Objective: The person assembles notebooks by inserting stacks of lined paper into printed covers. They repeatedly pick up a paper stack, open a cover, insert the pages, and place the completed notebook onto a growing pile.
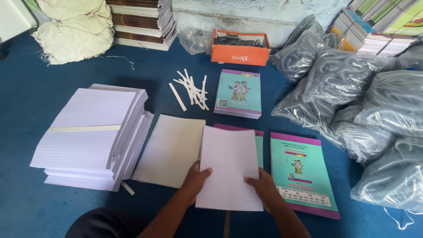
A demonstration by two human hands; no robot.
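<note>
Both hands, left hand (194, 176) and right hand (264, 187), are closing their fingers on the lower edge of a ruled paper sheaf (230, 167), lying over a teal cover (259, 147) on the blue floor (26, 101); squaring the edges evenly would help.
</note>
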